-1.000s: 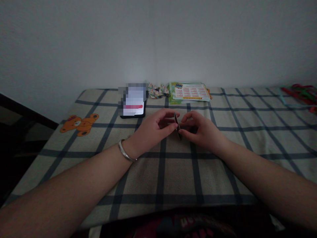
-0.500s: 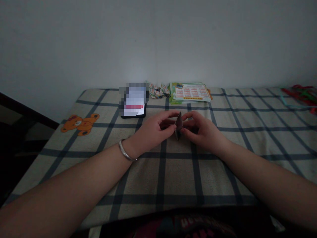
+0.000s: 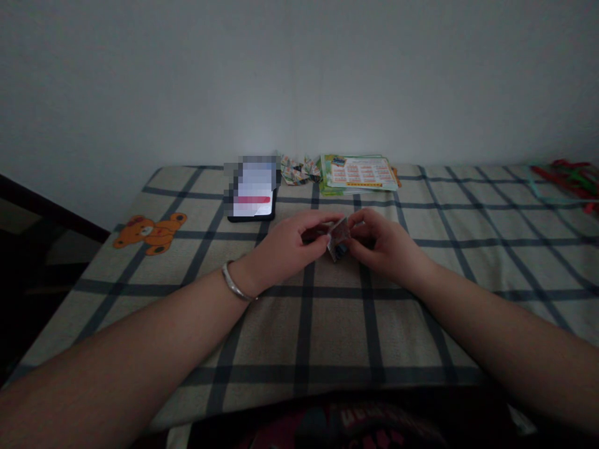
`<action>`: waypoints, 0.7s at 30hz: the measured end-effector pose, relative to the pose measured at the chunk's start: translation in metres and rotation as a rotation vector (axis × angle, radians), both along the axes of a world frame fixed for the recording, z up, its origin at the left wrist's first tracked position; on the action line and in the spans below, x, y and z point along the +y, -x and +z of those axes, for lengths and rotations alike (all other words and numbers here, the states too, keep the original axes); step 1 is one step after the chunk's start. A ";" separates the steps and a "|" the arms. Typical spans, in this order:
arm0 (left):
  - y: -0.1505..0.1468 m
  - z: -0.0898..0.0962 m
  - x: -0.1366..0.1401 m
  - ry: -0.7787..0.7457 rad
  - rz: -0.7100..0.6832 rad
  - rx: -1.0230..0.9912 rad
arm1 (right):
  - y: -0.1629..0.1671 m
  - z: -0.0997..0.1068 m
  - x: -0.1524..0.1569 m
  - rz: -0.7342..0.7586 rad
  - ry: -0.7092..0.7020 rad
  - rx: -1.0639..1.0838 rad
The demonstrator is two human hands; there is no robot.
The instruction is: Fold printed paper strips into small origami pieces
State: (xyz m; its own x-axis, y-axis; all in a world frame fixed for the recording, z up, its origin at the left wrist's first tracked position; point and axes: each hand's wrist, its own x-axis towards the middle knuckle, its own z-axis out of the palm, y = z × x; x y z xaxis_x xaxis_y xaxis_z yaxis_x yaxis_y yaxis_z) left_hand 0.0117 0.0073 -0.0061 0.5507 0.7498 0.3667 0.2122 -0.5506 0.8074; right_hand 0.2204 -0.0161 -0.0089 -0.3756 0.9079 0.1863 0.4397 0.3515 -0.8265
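Observation:
A small folded piece of paper (image 3: 337, 238) stands between my two hands, just above the checked cloth. Its faces look greyish and printed, with a dark patch low on the right; the details are too dim to read. From the left, my left hand (image 3: 302, 237), with a silver bangle at its wrist, pinches the paper between thumb and fingers. My right hand (image 3: 381, 243) grips the opposite side, its thumb and fingertips closed on the edge. The far fingers of both hands are partly hidden.
Beyond my hands, a lit phone (image 3: 253, 193) lies left, a crumpled-looking folded paper piece (image 3: 300, 169) in the middle, and a stack of printed sheets (image 3: 359, 174) beside it. An orange bear cutout (image 3: 150, 233) is at left. Red and green items (image 3: 573, 178) lie far right, by the wall.
The folded paper has turned and spread, so more of its inner face shows. My right hand has shifted slightly to the right; my left hand stays nearly in place.

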 end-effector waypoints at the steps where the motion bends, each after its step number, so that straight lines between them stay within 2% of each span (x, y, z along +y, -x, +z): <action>1: 0.000 0.001 0.000 -0.028 0.002 0.011 | 0.000 0.001 -0.001 -0.036 -0.034 -0.031; 4: 0.000 0.002 0.000 -0.097 0.005 0.041 | 0.000 0.003 -0.001 -0.134 -0.134 -0.119; 11: 0.005 0.003 0.003 -0.231 0.029 0.214 | -0.003 0.004 0.001 -0.192 -0.235 -0.231; 15: 0.006 0.000 0.005 -0.282 0.036 0.313 | -0.005 0.003 0.003 -0.208 -0.236 -0.258; 21: 0.006 0.000 0.004 -0.307 0.038 0.343 | -0.004 0.005 0.004 -0.195 -0.235 -0.312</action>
